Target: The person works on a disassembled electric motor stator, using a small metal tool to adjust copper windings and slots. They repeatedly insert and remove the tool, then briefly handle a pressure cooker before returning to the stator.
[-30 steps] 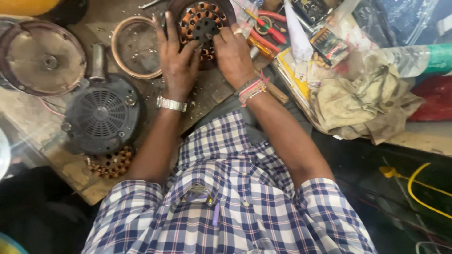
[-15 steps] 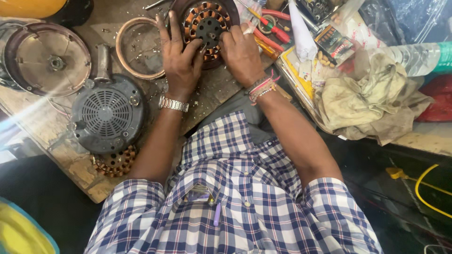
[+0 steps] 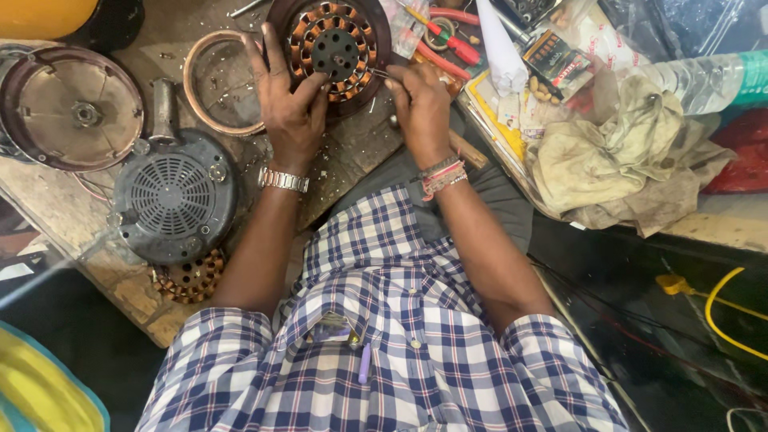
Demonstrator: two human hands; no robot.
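Observation:
A round motor stator (image 3: 332,48) with copper windings and a black hub lies on the wooden bench in front of me. My left hand (image 3: 290,108) rests on its left rim with fingers spread, steadying it; a metal watch is on that wrist. My right hand (image 3: 420,100) is closed around a thin metal tool whose tip points at the windings on the stator's right side. Threads and a bangle circle that wrist.
A copper-coloured ring (image 3: 216,80) lies left of the stator. A black fan cover (image 3: 172,196), a round metal housing (image 3: 68,108) and another wound stator (image 3: 192,276) sit at left. Red-handled pliers (image 3: 448,40), a dirty rag (image 3: 608,156) and a plastic bottle (image 3: 704,80) lie at right.
The view has shifted so the stator sits lower and nearer. My right hand has closed on the thin tool at the windings; my left hand stays on the rim.

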